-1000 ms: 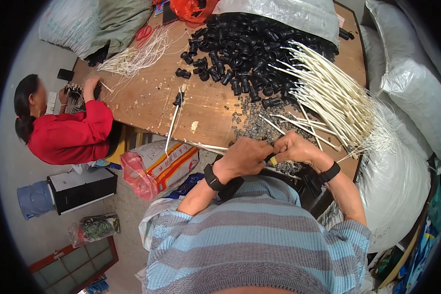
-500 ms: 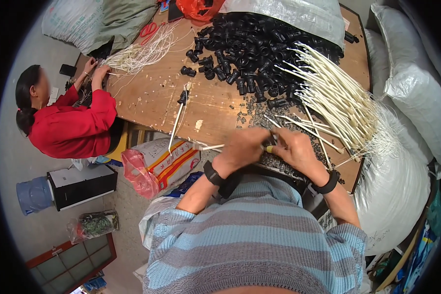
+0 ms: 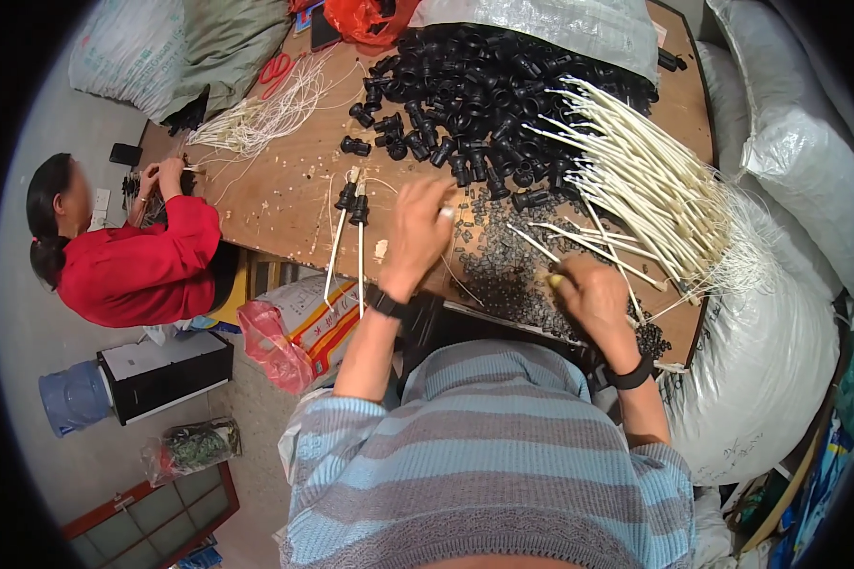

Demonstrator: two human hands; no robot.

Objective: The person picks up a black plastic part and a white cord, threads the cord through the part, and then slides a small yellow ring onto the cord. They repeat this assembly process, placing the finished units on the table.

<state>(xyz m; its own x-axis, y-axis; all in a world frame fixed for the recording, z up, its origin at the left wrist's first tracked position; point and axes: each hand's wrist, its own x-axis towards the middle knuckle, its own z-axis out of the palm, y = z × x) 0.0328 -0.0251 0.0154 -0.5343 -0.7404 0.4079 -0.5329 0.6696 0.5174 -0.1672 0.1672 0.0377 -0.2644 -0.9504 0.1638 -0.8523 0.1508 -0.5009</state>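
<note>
My left hand (image 3: 417,232) is raised over the table's near half, below the heap of black sockets (image 3: 503,90). Its fingers stretch forward and it holds nothing that I can see. Just left of it lie two black sockets (image 3: 359,211), each with a white tube (image 3: 361,266) running past the table edge. My right hand (image 3: 593,299) rests low over a scatter of small dark parts (image 3: 508,275), its fingers curled and a yellow band on one digit. What lies inside its fingers is hidden. A loose white tube (image 3: 533,243) reaches up to this hand.
A large bundle of white tubes with thin wires (image 3: 650,180) fills the right of the table. Stuffed white sacks (image 3: 759,379) stand beyond it. At the far left a person in red (image 3: 138,247) works by a tangle of white wires (image 3: 256,119) and red scissors (image 3: 275,74).
My hands have come apart from working together. The left has moved forward, the right slightly down and right. A second black socket with a white tube now lies beside the first.
</note>
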